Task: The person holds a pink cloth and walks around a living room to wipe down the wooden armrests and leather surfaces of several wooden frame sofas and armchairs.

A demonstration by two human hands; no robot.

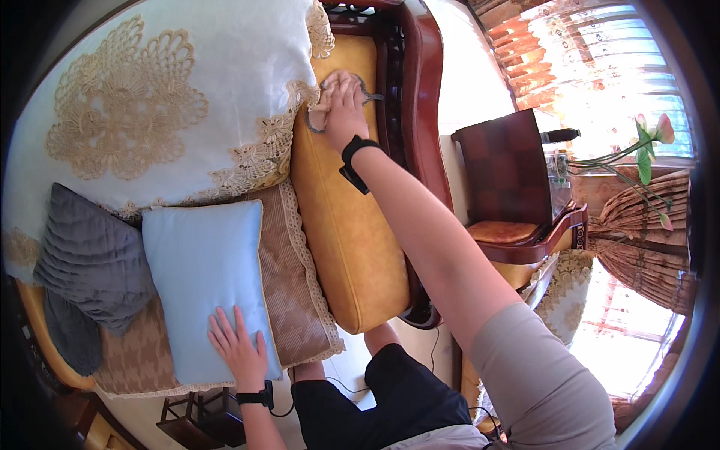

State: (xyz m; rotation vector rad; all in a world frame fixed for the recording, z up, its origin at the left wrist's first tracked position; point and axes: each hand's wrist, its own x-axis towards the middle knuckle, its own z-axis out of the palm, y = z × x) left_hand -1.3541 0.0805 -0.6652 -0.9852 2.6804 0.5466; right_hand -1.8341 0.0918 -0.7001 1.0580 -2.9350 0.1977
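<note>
My right hand (346, 112) presses a beige cloth with a grey edge (317, 119) against the yellow leather-like padded armrest (349, 242) of a sofa, near the armrest's far end. Some of the cloth is hidden under the fingers. My left hand (243, 350) lies on a light blue cushion (205, 264), palm down with the fingers apart. That cushion sits on a brown woven seat cover with a lace border (295, 270). Both wrists carry black bands.
Dark grey cushions (93, 259) lie left of the blue one. A white cover with beige lace (247, 73) drapes the sofa back. Dark carved wood (422, 112) edges the armrest. To the right stand a dark wooden chair (500, 169) and artificial flowers (647, 140); stools (197, 416) are below.
</note>
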